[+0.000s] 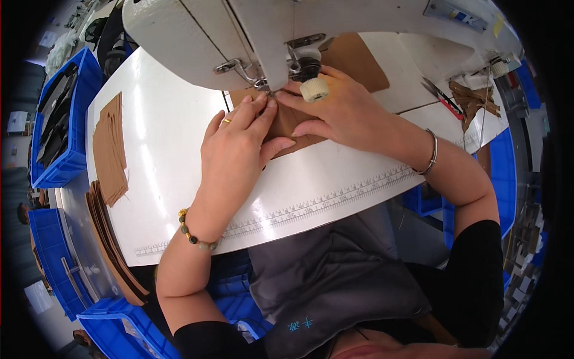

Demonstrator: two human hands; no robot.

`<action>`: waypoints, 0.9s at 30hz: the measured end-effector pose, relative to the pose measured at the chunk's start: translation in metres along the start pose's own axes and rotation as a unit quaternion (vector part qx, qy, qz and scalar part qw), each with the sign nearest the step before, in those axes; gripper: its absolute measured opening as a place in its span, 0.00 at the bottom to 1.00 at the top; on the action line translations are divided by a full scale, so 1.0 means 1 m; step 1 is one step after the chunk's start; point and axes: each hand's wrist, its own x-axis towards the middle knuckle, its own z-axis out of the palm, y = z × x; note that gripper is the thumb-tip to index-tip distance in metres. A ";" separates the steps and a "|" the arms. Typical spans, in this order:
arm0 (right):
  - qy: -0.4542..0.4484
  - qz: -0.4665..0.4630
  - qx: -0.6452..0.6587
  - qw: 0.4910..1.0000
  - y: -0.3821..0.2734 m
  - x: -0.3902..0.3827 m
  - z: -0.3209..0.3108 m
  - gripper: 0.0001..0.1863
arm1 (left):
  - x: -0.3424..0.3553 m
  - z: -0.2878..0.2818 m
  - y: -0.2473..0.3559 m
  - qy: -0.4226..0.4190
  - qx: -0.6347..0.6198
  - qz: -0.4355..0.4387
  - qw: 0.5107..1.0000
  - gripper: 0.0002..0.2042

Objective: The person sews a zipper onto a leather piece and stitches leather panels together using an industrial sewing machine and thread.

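A piece of brown fabric [287,122] lies on the white bed of a sewing machine [276,45], under the needle area. My left hand [236,128] rests on the fabric's left side, its fingers stretched toward the presser foot and the thumb out to the side. From the right my right hand [347,113] presses on the same fabric, fingers spread, index fingertip close to the foot and thumb apart. Both hands are open and lie on the cloth without gripping it. The needle tip is hard to make out between the fingertips.
Stacked brown fabric pieces [109,149] lie on the table's left, with more brown strips [110,239] hanging by its edge. Scissors [442,96] and brown scraps [472,102] are at the far right. A printed ruler [287,212] runs along the front edge. Blue bins [84,90] stand around.
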 end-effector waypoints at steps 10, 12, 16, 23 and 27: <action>-0.031 0.058 0.032 0.997 0.010 0.000 -0.014 0.24 | -0.001 0.007 0.000 0.059 -0.005 0.025 0.998 0.26; -0.031 0.105 -0.111 0.988 0.016 0.001 -0.019 0.24 | -0.002 0.009 0.000 0.058 -0.008 0.014 0.998 0.24; -0.034 0.066 -0.128 0.989 0.000 -0.004 -0.030 0.26 | -0.004 0.008 0.000 0.056 0.015 0.003 0.998 0.20; -0.096 -0.042 -0.116 0.988 -0.078 -0.032 -0.039 0.27 | -0.008 0.005 0.004 0.048 -0.016 -0.001 0.999 0.23; -0.036 -0.066 -0.031 0.997 -0.067 -0.037 -0.041 0.24 | -0.009 0.004 0.003 0.042 -0.034 0.013 0.998 0.30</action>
